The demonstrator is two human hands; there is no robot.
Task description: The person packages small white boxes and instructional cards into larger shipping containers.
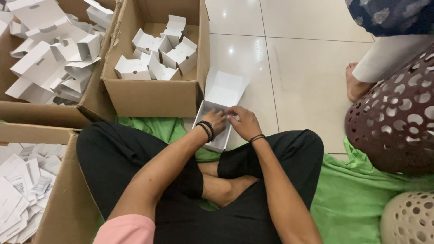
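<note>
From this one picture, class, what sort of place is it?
Probably an informal packing spot on a tiled floor: cartons of folded white boxes, paper slips, both hands at an open box.

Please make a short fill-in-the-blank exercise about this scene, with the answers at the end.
1. Both hands, the left hand and the right hand, rest on a small ____ box with its lid open.
2. The person sits on a ____ cloth.
3. The folded inserts lie in a ____ box.

Answers: white; green; cardboard
</note>
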